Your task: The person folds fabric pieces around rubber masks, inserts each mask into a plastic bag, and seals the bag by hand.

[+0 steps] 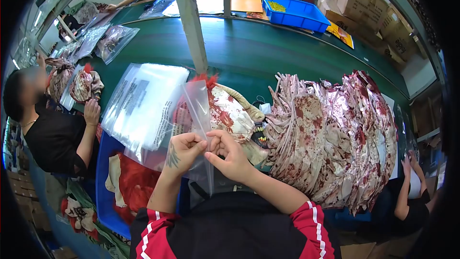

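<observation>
Nearest the camera is a black shirt with red, white-striped sleeves (235, 230); past it, both hands come together over a clear plastic bag (197, 103). The bag stands up from the fingertips, its upper part leaning away beyond the left hand (184, 149). That hand pinches the bag's edge between thumb and bent fingers; the right hand (228, 156) pinches it just alongside, thumb against forefinger, other fingers curled. Under everything beyond the hands spreads a green work table (239, 38). To the right hand's right lies a big heap of pale cloth pieces with dark red stains (335, 134). A blue plastic bin (106, 182) sits left of and below the left hand, holding red and cream cloth (139, 182). Just beyond that hand is a stack of printed clear bags (143, 96). A pale post (189, 19) rises past the stack, blocking part of the table. Directly beyond the right hand, a cream, red-stained mask with yellowish teeth (227, 110) is partly covered by the bag. The palms are hidden, the print is too small to read, and a person at far right (412, 196) is cut off and dim.
</observation>
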Tool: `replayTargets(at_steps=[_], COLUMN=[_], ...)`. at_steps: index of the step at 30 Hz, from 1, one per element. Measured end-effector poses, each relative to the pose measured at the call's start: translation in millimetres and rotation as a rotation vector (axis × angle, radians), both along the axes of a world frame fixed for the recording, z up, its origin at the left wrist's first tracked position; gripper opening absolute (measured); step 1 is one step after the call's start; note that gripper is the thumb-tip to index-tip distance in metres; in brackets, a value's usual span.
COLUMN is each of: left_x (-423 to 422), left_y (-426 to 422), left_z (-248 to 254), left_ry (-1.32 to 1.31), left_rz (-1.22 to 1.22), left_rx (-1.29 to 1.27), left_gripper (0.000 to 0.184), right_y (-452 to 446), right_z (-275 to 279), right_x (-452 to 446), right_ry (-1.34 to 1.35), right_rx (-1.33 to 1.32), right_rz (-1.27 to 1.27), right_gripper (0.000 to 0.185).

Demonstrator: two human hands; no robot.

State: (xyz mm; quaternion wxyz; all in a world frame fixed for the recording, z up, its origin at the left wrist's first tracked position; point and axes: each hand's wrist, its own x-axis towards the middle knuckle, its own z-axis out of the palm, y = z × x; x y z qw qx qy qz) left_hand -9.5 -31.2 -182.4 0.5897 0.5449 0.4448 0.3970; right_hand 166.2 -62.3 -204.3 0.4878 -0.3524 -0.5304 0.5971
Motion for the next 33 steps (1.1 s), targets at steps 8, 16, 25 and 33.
replayTargets(at_steps=[8,16,25,33], left_x=[12.6,11.8,12.4,20.1], left_y=[0.9,4.5,7.0,-4.2], left_z=[1.0,-6.6,1.4,15.0], left_ry=[0.099,0.056,0.127,0.396], left_rz=[0.059,-0.128,-0.205,-0.073], left_rx=[0.190,0.108,0.222,0.502], left_gripper=[0.012,0.017,0.022,0.018], right_y=[-0.3,-5.4,1.3,0.2], right_z=[3.5,7.6,-1.5,-5.2], right_x=[-0.5,9.4,19.9,3.2], right_ry=[-0.159,-0.502,-0.246,-0.269], right_rx=[0.119,0.313,0.076,0.249], right_rz=[-0.091,-0.138,0.014,-0.185], right_gripper=[0.032,0.013,0.012,0.017])
